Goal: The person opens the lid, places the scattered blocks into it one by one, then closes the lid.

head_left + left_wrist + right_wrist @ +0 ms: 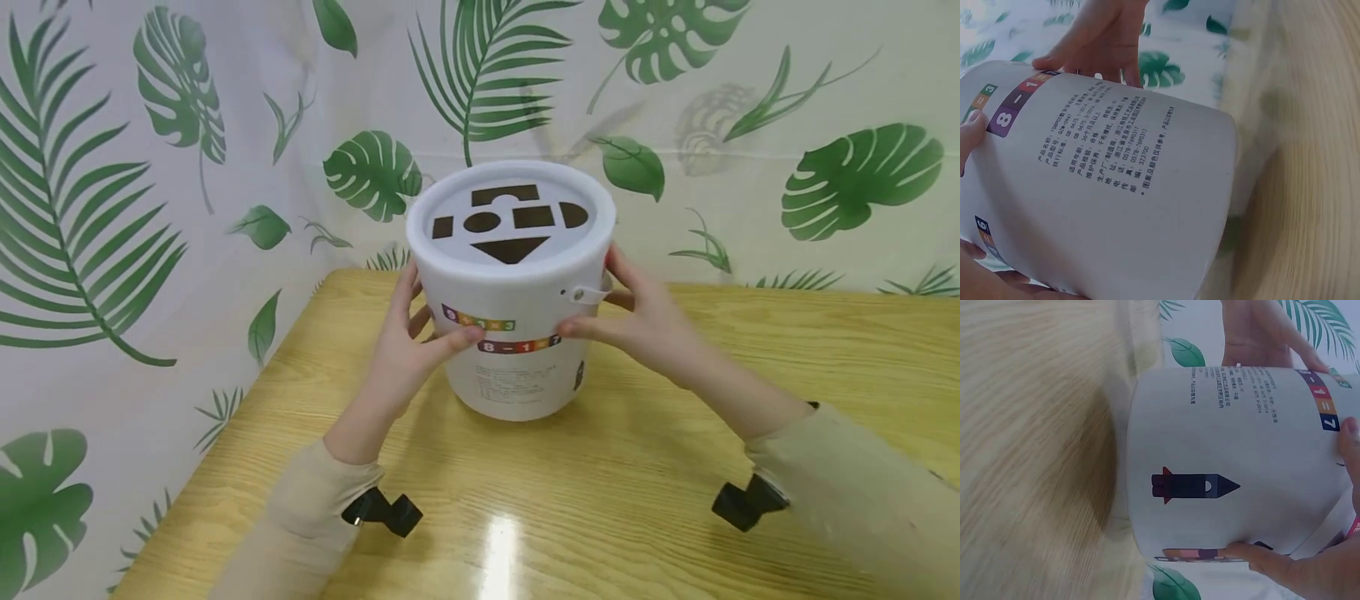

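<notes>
A white bucket (517,379) with a white lid (457,254) is between my two hands over the wooden table. Its lid has several dark cut-out shapes, among them a circle, a square and a triangle. Coloured number strips, small print and a dark rocket picture (1194,486) mark its side. My left hand (405,342) grips the bucket's left side, thumb on the front and fingers reaching behind. On the opposite side my right hand (645,321) holds it near the handle's joint (581,294). Both wrist views show a gap under the bucket, so it appears slightly raised.
The wooden table (600,517) spreads beneath, its left edge running diagonally. A white cloth with green leaf prints (247,108) hangs behind and to the left. Black straps with small dark devices (382,510) are on both wrists.
</notes>
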`<state>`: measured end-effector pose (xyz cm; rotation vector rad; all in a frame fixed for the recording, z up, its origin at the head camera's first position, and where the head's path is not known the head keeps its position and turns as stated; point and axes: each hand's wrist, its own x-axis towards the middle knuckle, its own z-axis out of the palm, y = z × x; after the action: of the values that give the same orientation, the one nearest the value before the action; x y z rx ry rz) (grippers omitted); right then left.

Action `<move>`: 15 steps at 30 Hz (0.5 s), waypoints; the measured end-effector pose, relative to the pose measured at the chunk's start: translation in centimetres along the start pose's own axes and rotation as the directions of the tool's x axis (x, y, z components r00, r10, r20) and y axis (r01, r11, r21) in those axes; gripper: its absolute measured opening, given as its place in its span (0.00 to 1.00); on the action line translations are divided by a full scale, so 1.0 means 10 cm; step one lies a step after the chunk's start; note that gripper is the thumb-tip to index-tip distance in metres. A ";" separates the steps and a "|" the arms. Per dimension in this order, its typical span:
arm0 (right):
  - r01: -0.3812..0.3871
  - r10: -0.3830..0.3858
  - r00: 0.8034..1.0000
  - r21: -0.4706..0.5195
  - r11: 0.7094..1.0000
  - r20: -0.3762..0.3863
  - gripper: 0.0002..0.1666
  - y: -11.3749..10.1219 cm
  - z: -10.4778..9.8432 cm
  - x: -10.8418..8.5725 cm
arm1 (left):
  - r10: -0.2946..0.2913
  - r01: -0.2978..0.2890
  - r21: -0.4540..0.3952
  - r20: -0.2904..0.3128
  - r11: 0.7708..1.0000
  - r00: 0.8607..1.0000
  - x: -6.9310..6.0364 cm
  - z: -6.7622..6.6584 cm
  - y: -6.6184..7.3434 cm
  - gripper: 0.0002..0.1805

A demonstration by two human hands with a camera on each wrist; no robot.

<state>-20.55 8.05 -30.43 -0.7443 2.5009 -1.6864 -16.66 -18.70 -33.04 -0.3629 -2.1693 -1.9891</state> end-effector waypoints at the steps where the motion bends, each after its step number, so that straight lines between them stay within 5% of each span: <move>1: -0.001 0.001 1.000 -0.022 1.000 -0.013 0.59 -0.02 -0.05 -0.07 | 0.004 -0.004 -0.007 0.013 1.000 1.000 0.00 0.06 0.01 0.52; 15: -0.066 0.034 0.991 -0.244 0.968 -0.131 0.60 0.03 -0.53 -0.94 | -0.007 0.012 -0.024 0.197 1.000 0.980 -0.09 0.73 0.10 0.54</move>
<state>-13.92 16.55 -30.67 -0.5997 2.8283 -1.4647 -15.23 -11.44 -33.06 -0.5771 -2.2653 -2.0659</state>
